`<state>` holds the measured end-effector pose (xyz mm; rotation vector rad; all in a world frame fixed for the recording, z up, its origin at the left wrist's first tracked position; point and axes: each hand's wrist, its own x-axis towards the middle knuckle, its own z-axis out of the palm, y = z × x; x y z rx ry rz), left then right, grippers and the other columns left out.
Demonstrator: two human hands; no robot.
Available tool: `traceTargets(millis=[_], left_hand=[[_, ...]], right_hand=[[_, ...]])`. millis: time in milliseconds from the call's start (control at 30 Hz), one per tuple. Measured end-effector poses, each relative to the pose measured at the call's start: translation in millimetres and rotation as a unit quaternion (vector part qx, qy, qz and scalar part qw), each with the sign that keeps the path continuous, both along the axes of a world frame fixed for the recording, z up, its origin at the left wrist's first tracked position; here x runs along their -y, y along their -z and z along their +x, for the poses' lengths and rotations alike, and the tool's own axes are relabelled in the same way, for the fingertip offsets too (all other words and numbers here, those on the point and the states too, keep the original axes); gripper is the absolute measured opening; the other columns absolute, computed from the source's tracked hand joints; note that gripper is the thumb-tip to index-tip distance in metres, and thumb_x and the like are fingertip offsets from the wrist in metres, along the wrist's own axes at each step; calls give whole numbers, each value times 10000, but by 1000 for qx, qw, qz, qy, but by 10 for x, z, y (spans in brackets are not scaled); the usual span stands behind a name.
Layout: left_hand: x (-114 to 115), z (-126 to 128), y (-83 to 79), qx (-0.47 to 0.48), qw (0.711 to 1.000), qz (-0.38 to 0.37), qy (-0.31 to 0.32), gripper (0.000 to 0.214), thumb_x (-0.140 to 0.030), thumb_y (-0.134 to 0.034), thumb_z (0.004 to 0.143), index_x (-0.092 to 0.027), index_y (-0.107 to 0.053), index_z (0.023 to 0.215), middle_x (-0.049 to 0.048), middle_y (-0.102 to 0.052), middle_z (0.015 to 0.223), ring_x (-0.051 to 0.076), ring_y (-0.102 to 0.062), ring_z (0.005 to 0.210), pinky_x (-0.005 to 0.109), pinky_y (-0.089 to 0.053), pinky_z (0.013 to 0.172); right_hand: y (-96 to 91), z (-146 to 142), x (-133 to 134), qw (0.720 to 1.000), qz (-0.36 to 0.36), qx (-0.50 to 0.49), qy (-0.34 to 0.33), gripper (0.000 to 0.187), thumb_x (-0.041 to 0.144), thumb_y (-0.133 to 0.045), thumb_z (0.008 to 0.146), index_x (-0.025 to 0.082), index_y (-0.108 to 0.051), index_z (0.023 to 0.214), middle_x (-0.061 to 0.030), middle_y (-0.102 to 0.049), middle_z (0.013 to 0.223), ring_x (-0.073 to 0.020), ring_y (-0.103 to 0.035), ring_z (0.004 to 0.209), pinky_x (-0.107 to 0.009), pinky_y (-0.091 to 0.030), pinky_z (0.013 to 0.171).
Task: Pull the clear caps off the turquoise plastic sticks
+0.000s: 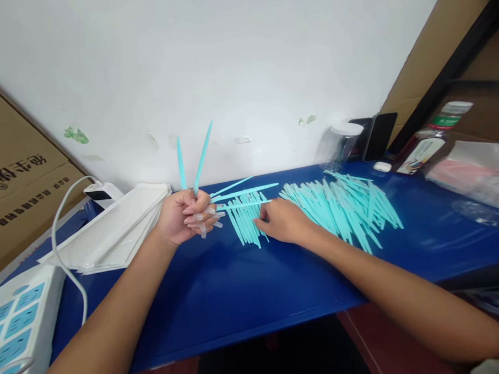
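My left hand [193, 214] is closed around several turquoise plastic sticks [202, 156] with pale, translucent ends. Two of them point up and others fan out to the right, while the translucent ends poke out between the fingers. My right hand [286, 221] is pinched at the far end of one stick that runs across from the left hand; the fingertips are partly hidden. Below that stick lies a small row of the same sticks [246, 223] on the blue table. Just right of my right hand spreads a larger pile of turquoise sticks [341, 208].
White flat bags [119, 231] lie left of my left hand. A power strip [22, 324] with a white cable and a cardboard box [21, 169] stand farther left. Toward the back right are a clear jar [341, 144], a phone [379, 137], a bottle [431, 137] and a plastic bag [474, 171].
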<state>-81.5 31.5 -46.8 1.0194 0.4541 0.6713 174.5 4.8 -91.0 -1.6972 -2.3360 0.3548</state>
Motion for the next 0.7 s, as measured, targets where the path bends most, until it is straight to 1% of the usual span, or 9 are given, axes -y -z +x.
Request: traceTargets(millis=[133, 300, 367, 433, 467, 533, 600, 667, 700], left_hand=[[-14, -9, 10, 3, 1000, -1, -2, 340, -203, -567, 626, -189, -305, 409, 6, -240, 372, 106, -279, 346, 200, -287, 349], [-6, 0, 14, 3, 1000, -3, -3, 340, -207, -570, 626, -190, -308, 409, 5, -229, 368, 115, -289, 349, 201, -279, 344], [5, 5, 6, 1, 1000, -2, -2, 348, -205, -572, 629, -191, -303, 408, 2, -224, 368, 115, -285, 347, 205, -283, 343], [16, 8, -5, -2, 1000, 0, 2, 360, -203, -576, 630, -195, -295, 405, -2, -219, 367, 113, -276, 345, 211, -292, 345], [20, 9, -11, -3, 1000, 1, 4, 364, -201, -579, 628, -196, -292, 404, -4, -218, 367, 111, -270, 345, 214, -296, 346], [26, 11, -18, -3, 1000, 2, 10, 370, -202, -583, 626, -200, -289, 401, -7, -215, 364, 108, -257, 346, 218, -299, 348], [27, 13, -21, -1, 1000, 3, 16, 372, -205, -583, 629, -202, -293, 397, -8, -214, 360, 104, -241, 344, 219, -291, 348], [28, 14, -22, 1, 1000, 3, 23, 369, -208, -582, 632, -201, -299, 394, -9, -207, 355, 103, -231, 338, 218, -279, 345], [28, 13, -22, 1, 1000, 3, 24, 369, -209, -582, 634, -200, -303, 393, -9, -206, 353, 103, -232, 336, 219, -280, 346]], right_hand=[[-4, 22, -17, 1000, 12, 2, 14, 243, 283, -652, 915, 190, -668, 691, -54, -627, 612, -186, -570, 602, -308, -304, 577], [17, 39, -45, 999, 25, 8, 30, 383, 311, -572, 978, 190, -571, 615, -64, -639, 639, -179, -558, 610, -309, -276, 566], [19, 55, -71, 999, 36, 3, 37, 354, 327, -567, 993, 186, -596, 669, -75, -661, 696, -188, -571, 651, -307, -275, 577], [-4, 86, -109, 997, 46, -44, 45, 291, 317, -547, 1008, 182, -635, 765, -68, -659, 713, -189, -567, 660, -301, -282, 583], [-28, 105, -128, 993, 43, -98, 41, 285, 319, -522, 1023, 180, -647, 807, -61, -655, 718, -185, -568, 663, -295, -297, 587], [-100, 145, -155, 966, 0, -259, 20, 350, 387, -467, 1058, 175, -666, 864, -52, -650, 744, -166, -565, 658, -281, -335, 588], [-191, 176, -156, 905, -107, -412, -9, 470, 526, -422, 1066, 167, -684, 912, -53, -652, 772, -138, -523, 597, -270, -334, 536], [-278, 195, -129, 849, -221, -478, -34, 519, 617, -465, 1030, 161, -701, 954, -41, -636, 731, -114, -431, 513, -268, -262, 462], [-312, 201, -109, 837, -258, -480, -50, 496, 619, -531, 1003, 159, -709, 950, -26, -614, 689, -106, -389, 494, -267, -224, 445]])
